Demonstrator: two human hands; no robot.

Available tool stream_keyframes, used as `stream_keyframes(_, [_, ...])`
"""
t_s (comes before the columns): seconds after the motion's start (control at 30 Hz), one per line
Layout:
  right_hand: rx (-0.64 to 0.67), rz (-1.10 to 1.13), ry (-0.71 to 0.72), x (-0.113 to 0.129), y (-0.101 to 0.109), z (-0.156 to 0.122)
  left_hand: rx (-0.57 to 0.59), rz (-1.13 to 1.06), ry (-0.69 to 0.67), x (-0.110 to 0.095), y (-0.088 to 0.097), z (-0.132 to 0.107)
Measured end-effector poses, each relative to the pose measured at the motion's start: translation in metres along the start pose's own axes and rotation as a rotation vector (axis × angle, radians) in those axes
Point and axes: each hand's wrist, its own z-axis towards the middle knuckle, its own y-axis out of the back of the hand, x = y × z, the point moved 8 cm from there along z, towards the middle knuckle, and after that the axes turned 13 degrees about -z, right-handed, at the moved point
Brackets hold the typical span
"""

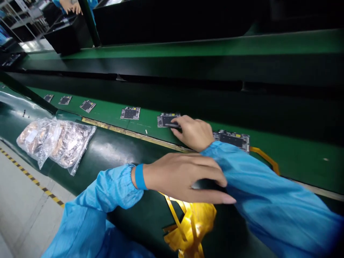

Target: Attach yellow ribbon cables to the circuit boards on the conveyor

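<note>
Worktop point(115, 152) of dark, shiny green fills the near side. Behind its far edge runs a green belt point(295, 161), and a higher green shelf point(215, 44) sits past that. Grey floor point(18, 193) with a yellow and black line point(32, 178) shows at the left.

Small boards point(130, 113) lie in a row along the near edge of the belt, well apart from each other. The right hand point(193, 132) reaches over the belt's near edge. Its bent fingers sit on one board point(166, 120); I cannot tell if they grip it. Another board point(232, 139) lies just beside the right sleeve. The left hand point(185, 181) is flat with fingers spread, holding nothing, low over the worktop by the right sleeve.

Yellow strips point(192, 224) lie in a heap at the worktop's near edge. Clear bags point(56, 141) rest at its left end. The right part of the belt is bare green. Another person's hands point(71, 5) show at the far left corner, above a black box point(67, 34).
</note>
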Motion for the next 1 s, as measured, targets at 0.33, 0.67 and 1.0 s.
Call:
stream_keyframes(0.33, [0.239,0.272,0.219,0.047,0.012,-0.077,0.116,0.316,0.484,0.067,0.044,-0.061])
stream_keyframes(0.67, [0.486,-0.056,0.432,0.120,0.020,-0.142,0.204,0.340,0.632,0.083,0.035,-0.092])
stream_keyframes(1.0, [0.564,0.362,0.229,0.097,0.011,-0.134,0.098,-0.120,0.526,0.082,0.025,-0.112])
